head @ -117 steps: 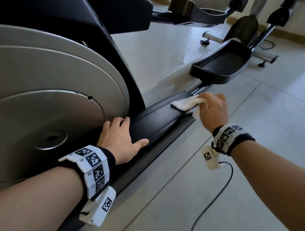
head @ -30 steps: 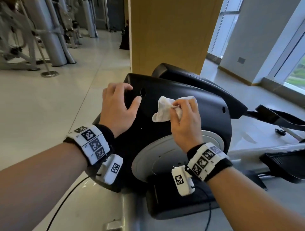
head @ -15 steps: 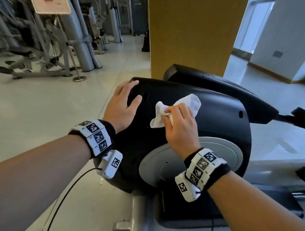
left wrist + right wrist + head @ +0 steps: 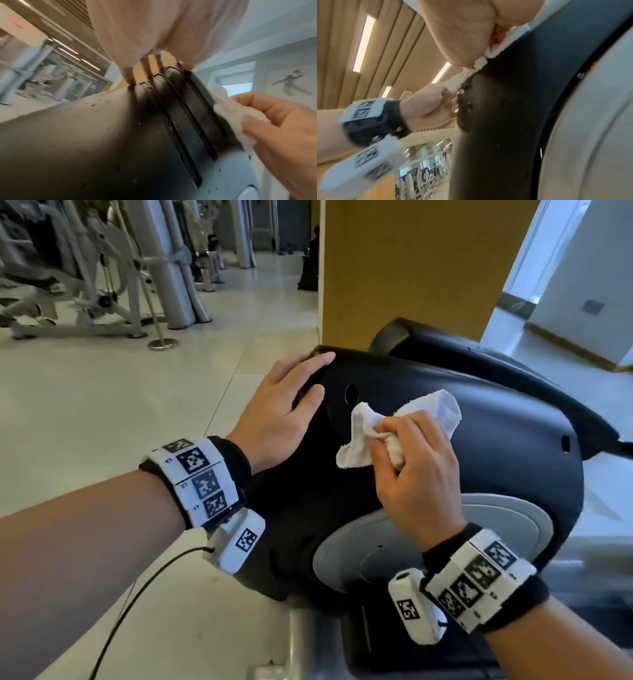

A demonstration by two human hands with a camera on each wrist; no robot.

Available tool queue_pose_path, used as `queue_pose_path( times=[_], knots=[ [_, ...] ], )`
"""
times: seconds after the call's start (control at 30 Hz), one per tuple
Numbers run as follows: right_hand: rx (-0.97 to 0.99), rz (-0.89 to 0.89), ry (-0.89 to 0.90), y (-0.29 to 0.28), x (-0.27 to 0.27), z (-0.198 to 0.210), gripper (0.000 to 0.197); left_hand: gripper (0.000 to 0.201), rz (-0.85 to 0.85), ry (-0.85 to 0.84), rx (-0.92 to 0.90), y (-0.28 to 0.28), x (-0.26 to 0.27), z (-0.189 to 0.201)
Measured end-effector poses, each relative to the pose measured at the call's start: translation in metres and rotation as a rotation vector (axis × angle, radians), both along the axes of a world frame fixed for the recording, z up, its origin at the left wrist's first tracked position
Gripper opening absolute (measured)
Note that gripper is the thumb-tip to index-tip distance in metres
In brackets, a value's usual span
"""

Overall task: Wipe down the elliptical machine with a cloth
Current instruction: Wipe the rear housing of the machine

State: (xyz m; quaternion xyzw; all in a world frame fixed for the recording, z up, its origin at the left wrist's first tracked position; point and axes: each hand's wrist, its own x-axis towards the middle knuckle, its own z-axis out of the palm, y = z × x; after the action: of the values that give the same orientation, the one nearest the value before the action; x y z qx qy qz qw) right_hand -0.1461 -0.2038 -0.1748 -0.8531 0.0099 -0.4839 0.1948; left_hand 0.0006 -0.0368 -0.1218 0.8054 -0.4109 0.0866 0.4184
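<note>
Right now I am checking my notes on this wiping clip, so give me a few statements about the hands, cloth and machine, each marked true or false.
1. The right hand grips the crumpled white cloth. True.
2. The cloth lies on the grey round disc. False: it is pressed on the black plastic housing above the disc.
3. The left hand rests with straight fingers on the housing's edge. True.
4. The left hand holds a second cloth. False: it holds nothing.
5. A small round hole lies between the two hands. True.
</note>
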Motion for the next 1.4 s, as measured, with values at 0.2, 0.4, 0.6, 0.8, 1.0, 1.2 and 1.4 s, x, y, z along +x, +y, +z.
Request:
queue_pose_path(
  times=[0.2,0.4,0.6,0.8,1.0,1.2,1.4],
  knots=[
    [-0.006,-0.099,0.047,0.046,0.008,-0.004,0.01,0.041,-0.282,0.106,-0.015,0.003,0.047,0.009],
    [0.034,-0.369,0.013,0.063,0.029,0.024,0.011,0.045,-0.569,0.133,0.087,-0.009,0.103,0.017],
    [-0.135,-0.517,0.034,0.105,0.04,0.005,0.003,0.044,-0.751,0.095,0.104,-0.021,0.134,0.011],
    [-0.183,-0.673,0.056,0.122,0.075,0.023,0.007,0.042,-0.82,0.128,0.101,-0.027,0.155,0.012],
    [-0.137,-0.838,0.064,0.127,0.108,0.047,0.012,0.047,-0.859,0.084,0.095,-0.026,0.156,0.015],
    [-0.147,-0.8,0.067,0.129,0.08,0.032,0.012,0.046,-0.85,0.082,0.11,-0.026,0.154,0.019],
    [-0.092,-0.707,0.024,0.124,0.049,0.006,0.009,0.044,-0.819,0.105,0.123,-0.026,0.153,0.017]
  ],
)
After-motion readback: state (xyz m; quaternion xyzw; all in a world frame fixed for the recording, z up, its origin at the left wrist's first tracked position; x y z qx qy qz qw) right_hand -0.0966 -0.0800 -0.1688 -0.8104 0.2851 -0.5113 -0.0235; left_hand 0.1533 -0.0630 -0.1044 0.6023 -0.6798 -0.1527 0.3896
